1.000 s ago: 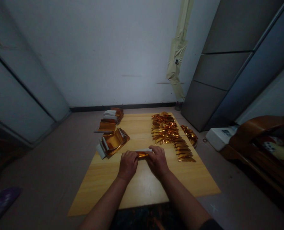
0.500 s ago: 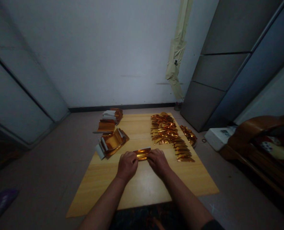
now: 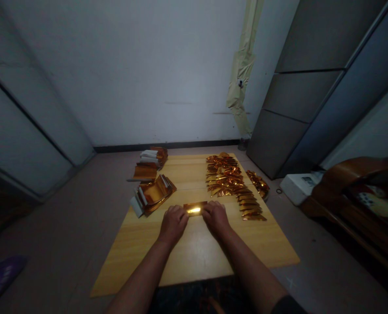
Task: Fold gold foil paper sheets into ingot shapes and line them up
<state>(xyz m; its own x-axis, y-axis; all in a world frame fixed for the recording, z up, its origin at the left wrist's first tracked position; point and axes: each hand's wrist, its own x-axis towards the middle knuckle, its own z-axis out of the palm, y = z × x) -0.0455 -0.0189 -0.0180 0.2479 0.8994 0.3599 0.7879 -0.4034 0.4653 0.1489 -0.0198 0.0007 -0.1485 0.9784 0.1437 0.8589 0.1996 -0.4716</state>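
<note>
A sheet of shiny gold foil paper (image 3: pixel 195 209) stretches between my two hands, low over the middle of the table. My left hand (image 3: pixel 173 223) pinches its left end, fingers closed. At the right end my right hand (image 3: pixel 216 218) grips it the same way. To the left lies a stack of curled gold sheets (image 3: pixel 154 193) with pale backs showing at the edges. Farther back are more curled sheets (image 3: pixel 145 172). On the right, folded gold foil pieces (image 3: pixel 224 174) lie in overlapping rows, with a shorter row (image 3: pixel 250 205) running toward me.
The wooden table (image 3: pixel 131 261) faces a white wall. Beyond its right edge, a heap of gold pieces (image 3: pixel 258 184) sits low down. A white box (image 3: pixel 297 188) stands by wooden furniture (image 3: pixel 341 192), and a grey cabinet (image 3: pixel 292 96) rises behind it.
The foil sheet between my hands now looks flatter and narrower, and its pale far edge no longer shows. Both hands have barely shifted; the stacks and rows are unchanged.
</note>
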